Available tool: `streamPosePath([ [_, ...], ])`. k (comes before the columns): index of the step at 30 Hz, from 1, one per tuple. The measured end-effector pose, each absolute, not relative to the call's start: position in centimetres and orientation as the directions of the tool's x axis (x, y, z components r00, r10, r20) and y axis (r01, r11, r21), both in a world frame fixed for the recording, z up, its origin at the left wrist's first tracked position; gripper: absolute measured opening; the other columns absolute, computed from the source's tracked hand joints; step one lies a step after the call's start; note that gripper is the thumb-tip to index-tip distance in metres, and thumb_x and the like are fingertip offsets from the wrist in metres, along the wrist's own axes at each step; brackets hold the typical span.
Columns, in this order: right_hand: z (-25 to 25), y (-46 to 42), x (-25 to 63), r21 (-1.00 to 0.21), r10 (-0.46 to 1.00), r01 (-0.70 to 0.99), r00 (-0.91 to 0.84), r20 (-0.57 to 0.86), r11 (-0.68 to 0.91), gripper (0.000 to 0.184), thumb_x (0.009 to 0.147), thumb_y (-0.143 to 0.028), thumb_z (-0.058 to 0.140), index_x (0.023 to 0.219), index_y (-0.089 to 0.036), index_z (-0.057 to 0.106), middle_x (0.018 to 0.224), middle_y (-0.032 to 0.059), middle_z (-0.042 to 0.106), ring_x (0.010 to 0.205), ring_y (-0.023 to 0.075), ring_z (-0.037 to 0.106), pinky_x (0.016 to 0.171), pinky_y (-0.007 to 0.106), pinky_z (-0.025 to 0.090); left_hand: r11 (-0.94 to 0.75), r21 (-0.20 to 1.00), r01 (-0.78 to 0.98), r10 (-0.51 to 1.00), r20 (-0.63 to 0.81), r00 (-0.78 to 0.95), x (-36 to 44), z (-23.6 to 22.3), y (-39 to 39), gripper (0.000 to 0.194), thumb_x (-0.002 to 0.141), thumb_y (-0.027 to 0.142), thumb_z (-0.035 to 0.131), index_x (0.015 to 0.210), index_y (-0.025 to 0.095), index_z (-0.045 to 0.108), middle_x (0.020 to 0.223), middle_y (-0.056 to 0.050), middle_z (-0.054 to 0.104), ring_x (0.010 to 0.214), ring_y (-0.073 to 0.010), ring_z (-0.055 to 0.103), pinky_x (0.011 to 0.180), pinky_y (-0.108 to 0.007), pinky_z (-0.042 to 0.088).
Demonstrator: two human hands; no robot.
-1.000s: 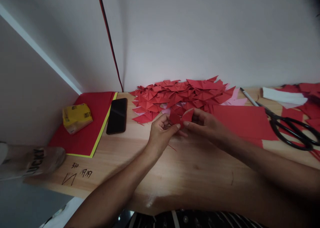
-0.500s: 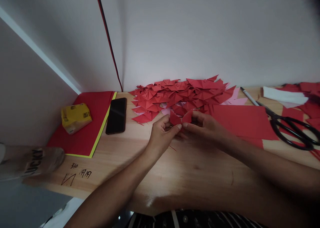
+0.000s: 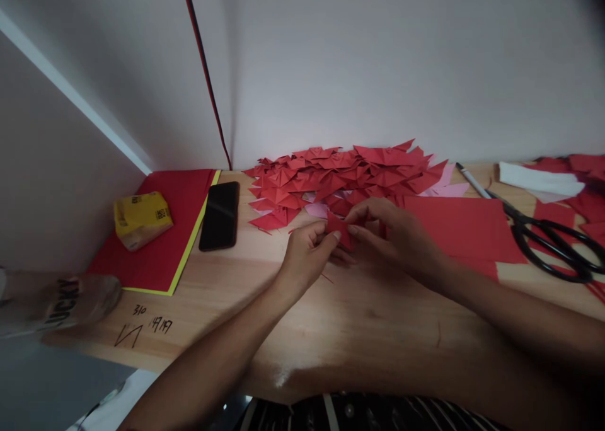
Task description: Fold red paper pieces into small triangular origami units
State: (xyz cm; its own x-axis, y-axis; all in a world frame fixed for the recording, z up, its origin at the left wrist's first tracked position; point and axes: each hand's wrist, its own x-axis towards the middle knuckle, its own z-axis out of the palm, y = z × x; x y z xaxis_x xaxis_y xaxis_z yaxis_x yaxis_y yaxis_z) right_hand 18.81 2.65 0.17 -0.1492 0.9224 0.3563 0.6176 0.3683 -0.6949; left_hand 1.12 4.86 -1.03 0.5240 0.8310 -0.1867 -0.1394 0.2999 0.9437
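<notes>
Between my two hands is a small piece of folded red paper (image 3: 338,228), held just above the wooden table. My left hand (image 3: 311,245) pinches its left side, thumb on top. At the paper's right edge, the thumb and forefinger of my right hand (image 3: 385,229) close on it. Parts of the paper are hidden behind my fingers. Directly beyond my hands lies a heap of folded red paper pieces (image 3: 326,178) with pointed tips. A stack of red paper sheets (image 3: 466,228) lies to the right, partly behind my right hand.
Black-handled scissors (image 3: 551,245) and a pen (image 3: 472,180) lie right, near a folded white strip (image 3: 539,179). At left are a phone (image 3: 220,217), large red sheets (image 3: 182,195) under a yellow packet (image 3: 144,220), and a clear bottle (image 3: 89,302). A wall rises behind the table (image 3: 359,330).
The red paper has turned from two raised points to a flatter, single-pointed face. My right hand's fingers have shifted over its right edge; my left hand stays nearly in place.
</notes>
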Motion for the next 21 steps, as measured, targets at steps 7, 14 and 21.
streamPosePath([
  [7,-0.3,2.1,18.8,-0.765,0.941,0.550,-0.174,0.289,0.337,0.008,0.087,-0.018,0.059,0.094,-0.022,0.061,0.088,0.0030,0.065,0.080,0.0177,0.061,0.062,0.029,0.043,0.344,0.934,-0.101,0.811,-0.241,0.533,1.2,-0.7,4.8,0.008,0.083,0.019,0.059,0.083,0.011,0.059,0.071,-0.003,0.069,0.052,-0.0136,0.069,0.056,-0.023,0.058],
  [14,-0.5,1.9,18.5,-0.853,0.949,0.417,-0.144,0.279,0.314,0.011,0.089,-0.018,0.057,0.096,-0.023,0.063,0.090,0.0017,0.065,0.078,0.0155,0.061,0.062,0.028,0.044,0.399,0.904,-0.156,0.790,-0.252,0.559,1.1,-0.4,4.8,0.013,0.084,0.022,0.059,0.086,0.010,0.062,0.073,-0.005,0.070,0.057,-0.0167,0.072,0.056,-0.024,0.058],
  [21,-1.0,2.4,18.8,-0.942,0.973,0.257,-0.129,0.190,0.218,0.006,0.086,-0.022,0.061,0.090,-0.023,0.065,0.081,-0.0002,0.062,0.073,0.0142,0.057,0.065,0.029,0.044,0.418,0.896,-0.150,0.766,-0.258,0.589,1.0,-0.5,4.9,0.023,0.085,0.022,0.057,0.102,0.009,0.066,0.076,-0.006,0.071,0.063,-0.0185,0.073,0.059,-0.026,0.059],
])
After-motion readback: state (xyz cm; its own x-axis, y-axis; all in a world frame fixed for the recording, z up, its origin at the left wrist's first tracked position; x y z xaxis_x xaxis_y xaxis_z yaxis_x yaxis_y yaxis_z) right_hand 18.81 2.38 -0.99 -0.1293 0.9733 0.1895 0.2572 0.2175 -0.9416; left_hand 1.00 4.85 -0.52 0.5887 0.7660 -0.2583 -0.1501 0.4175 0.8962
